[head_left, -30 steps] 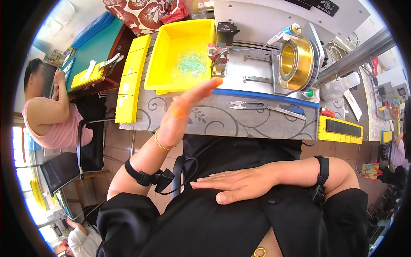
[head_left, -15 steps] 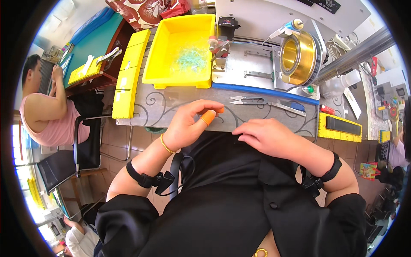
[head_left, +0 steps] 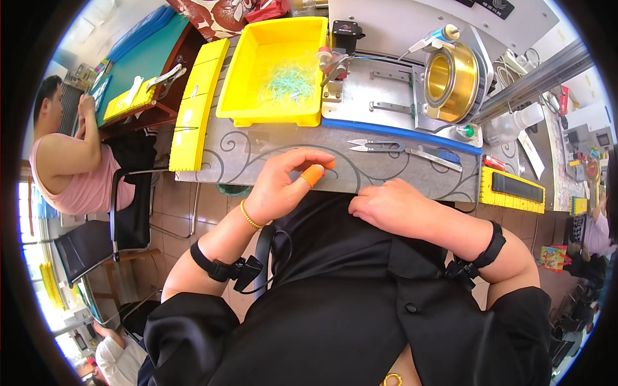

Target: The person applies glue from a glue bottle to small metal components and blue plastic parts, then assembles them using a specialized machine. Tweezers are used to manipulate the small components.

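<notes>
My left hand (head_left: 288,178) hovers over the table's front edge, fingers loosely bent and the thumb apart from the upper finger. An orange finger cot (head_left: 312,175) covers the thumb, and more orange shows at another fingertip. Nothing is visible in this hand. My right hand (head_left: 393,204) is at the same edge, to the right, with its fingers curled in and closed; whatever they may hold is hidden. Beyond both hands lies a pair of thread snips (head_left: 374,147) on the grey patterned tabletop (head_left: 257,151), touched by neither.
A yellow tray (head_left: 230,103) holds tangled pale-green strands (head_left: 290,83). Right of it stands a metal machine with a gold ring-shaped spool (head_left: 444,80). Yellow strips (head_left: 188,122) line the left edge; a yellow block (head_left: 512,191) sits right. A seated person (head_left: 74,161) works at left.
My right hand's fingers have curled inward from being stretched out. My left hand has barely moved. The view has shifted slightly.
</notes>
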A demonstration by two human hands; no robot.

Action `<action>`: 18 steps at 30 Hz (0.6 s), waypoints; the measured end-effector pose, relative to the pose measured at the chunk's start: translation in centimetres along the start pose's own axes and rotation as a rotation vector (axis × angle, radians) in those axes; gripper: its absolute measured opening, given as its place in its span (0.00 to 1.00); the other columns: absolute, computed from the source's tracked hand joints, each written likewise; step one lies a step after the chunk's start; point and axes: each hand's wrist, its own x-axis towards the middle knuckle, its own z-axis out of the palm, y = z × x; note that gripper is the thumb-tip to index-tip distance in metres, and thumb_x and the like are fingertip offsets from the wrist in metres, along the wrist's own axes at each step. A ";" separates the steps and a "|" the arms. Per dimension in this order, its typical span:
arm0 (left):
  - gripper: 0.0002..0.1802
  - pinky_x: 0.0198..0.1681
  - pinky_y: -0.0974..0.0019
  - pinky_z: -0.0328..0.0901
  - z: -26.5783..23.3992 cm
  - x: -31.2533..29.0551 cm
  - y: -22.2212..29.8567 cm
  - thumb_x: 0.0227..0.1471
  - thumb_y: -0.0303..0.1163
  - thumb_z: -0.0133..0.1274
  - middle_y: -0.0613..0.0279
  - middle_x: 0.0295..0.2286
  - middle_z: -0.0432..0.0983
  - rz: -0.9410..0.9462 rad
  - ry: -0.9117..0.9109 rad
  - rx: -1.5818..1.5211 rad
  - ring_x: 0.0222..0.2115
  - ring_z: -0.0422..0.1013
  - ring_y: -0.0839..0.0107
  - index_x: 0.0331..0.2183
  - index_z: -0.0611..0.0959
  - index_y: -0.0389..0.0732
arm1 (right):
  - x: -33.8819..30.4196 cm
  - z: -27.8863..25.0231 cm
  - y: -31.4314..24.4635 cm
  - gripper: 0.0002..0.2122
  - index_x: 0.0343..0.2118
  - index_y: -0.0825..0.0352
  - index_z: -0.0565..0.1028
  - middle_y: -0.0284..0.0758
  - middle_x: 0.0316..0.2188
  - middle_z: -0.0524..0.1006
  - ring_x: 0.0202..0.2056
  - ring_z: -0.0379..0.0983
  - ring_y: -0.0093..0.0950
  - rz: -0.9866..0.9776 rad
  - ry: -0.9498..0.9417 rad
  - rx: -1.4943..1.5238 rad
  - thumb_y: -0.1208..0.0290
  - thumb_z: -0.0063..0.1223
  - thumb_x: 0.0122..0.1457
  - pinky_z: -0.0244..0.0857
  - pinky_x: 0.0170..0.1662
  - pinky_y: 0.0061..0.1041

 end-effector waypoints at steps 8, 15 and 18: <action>0.12 0.46 0.70 0.67 0.2 -0.2 0.4 0.57 0.24 0.49 0.59 0.39 0.79 0.013 0.036 -0.036 0.40 0.74 0.74 0.44 0.79 0.35 | 0.3 -0.5 0.1 0.07 0.33 0.63 0.77 0.34 0.27 0.78 0.24 0.76 0.34 -0.031 0.222 0.158 0.68 0.51 0.57 0.69 0.28 0.33; 0.11 0.45 0.69 0.68 0.4 -0.4 1.7 0.56 0.25 0.51 0.58 0.37 0.80 0.018 0.069 -0.062 0.39 0.75 0.72 0.42 0.81 0.35 | -1.7 -6.1 -1.6 0.09 0.39 0.69 0.77 0.31 0.28 0.76 0.17 0.65 0.14 0.395 0.060 1.358 0.69 0.53 0.61 0.60 0.22 0.13; 0.11 0.44 0.69 0.68 0.6 -0.2 1.8 0.56 0.24 0.51 0.58 0.37 0.80 0.034 0.048 -0.057 0.39 0.75 0.72 0.42 0.81 0.36 | -1.9 -6.3 -1.6 0.10 0.40 0.70 0.76 0.31 0.28 0.76 0.18 0.65 0.14 0.363 0.065 1.408 0.69 0.52 0.62 0.60 0.22 0.14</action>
